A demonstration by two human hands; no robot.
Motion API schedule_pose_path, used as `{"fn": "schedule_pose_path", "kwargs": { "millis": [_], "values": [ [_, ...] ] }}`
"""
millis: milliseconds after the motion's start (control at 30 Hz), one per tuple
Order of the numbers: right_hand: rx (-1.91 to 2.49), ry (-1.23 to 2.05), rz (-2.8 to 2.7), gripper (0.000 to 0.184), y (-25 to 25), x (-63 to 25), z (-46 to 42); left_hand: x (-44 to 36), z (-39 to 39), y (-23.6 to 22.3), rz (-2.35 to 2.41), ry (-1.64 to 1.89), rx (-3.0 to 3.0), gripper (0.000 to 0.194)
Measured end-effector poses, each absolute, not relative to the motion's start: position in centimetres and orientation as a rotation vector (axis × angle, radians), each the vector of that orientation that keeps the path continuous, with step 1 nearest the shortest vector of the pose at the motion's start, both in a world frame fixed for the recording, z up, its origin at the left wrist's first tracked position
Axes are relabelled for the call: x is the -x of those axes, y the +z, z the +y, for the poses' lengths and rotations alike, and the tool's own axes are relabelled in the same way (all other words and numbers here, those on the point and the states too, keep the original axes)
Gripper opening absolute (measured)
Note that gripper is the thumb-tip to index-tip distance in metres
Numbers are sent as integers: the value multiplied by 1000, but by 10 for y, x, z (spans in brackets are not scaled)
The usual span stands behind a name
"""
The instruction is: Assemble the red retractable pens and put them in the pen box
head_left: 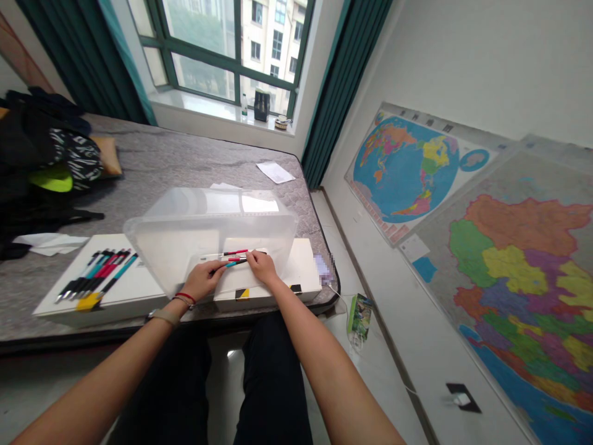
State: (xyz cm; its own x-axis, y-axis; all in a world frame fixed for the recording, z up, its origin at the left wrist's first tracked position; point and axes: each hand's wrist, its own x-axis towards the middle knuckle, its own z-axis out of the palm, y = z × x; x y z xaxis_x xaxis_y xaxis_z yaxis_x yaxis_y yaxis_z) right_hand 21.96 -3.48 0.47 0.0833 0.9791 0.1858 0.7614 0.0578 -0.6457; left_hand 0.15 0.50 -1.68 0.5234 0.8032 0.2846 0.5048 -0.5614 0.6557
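On the mattress (185, 148) we had a clear plastic bin (160, 253) w/ a white box (303, 266) by it. Our L hand (205, 279), mostly closed, gripped a few pens (238, 261) just over that box; our R hand (262, 268), fingers curled, pinched their opp. ends.

Here I am, looking out from the person's head, my single view facing forward and tipped down, the left hand (202, 280) and right hand (262, 267) near, just below centre. Farther off, I'm catching the window (204, 34) up top.
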Motion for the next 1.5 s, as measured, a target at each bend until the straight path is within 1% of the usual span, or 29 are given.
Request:
{"fn": "schedule_pose_path", "kwargs": {
  "millis": [233,467,567,700,800,867,967,1033,1133,1333,1500],
  "values": [
    [1731,484,-1665,39,3,-221,-36,-3,0,-12,1115,806,-2256,38],
    [1730,491,-1584,43,7,-216,-41,-7,-10,1,1279,915,-1980,32],
    [1775,435,-1602,36,7,-213,-40,-8,-12,4,1290,1017,-1856,32],
    [1804,408,-1638,24,5,-211,-38,-9,-7,6,1280,1002,-1822,31],
    [1813,389,-1661,19,4,-211,-38,-9,-2,14,1170,1031,-1781,32],
    [1826,375,-1667,17,5,-211,-39,-10,0,21,1140,1076,-1729,35],
    [1853,384,-1683,13,7,-210,-39,-10,-5,29,1238,1160,-1626,41],
    [1860,384,-1704,10,7,-210,-40,-9,-14,29,1280,1210,-1473,46],
    [1855,376,-1730,7,6,-210,-40,-6,-29,21,1212,1166,-1221,50],
    [1810,349,-1736,9,-1,-210,-40,-7,-26,3,1154,1139,-1050,37],
    [1843,340,-1718,9,-1,-210,-41,-10,-15,0,1167,1114,-1047,31]
  ]
}}
